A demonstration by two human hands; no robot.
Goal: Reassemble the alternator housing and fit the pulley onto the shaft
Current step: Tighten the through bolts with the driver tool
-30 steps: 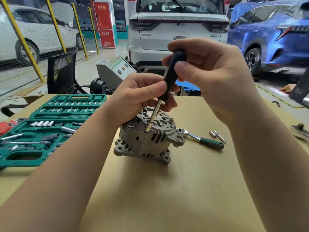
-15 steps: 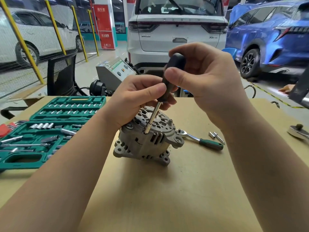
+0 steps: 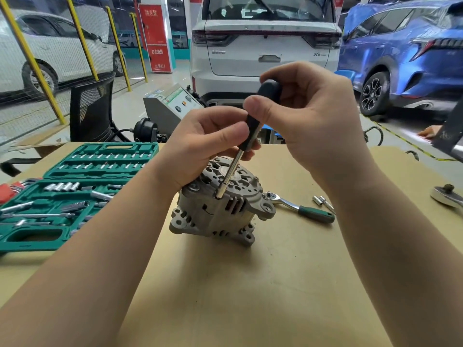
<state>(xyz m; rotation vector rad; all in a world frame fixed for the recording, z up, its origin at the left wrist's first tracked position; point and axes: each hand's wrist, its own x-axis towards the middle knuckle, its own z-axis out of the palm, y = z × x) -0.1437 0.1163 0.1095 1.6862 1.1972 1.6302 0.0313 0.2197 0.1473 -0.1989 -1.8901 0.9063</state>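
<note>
The grey alternator stands on the tan table with its vented end cover facing up. A black-handled nut driver leans over it, and its chrome shaft tip sits on a fastener at the cover's near rim. My right hand grips the top of the handle. My left hand rests on the alternator's far left side, thumb and fingers pinching the lower handle. The pulley lies at the table's right edge.
An open green socket set fills the left of the table. A green-handled ratchet lies right of the alternator, with two small sockets beyond it. Behind the table are a black chair, a grey machine and parked cars.
Both hands stay on the driver and the alternator has not shifted. My right hand's fingers have re-gripped slightly around the handle top. The view has tilted a little.
</note>
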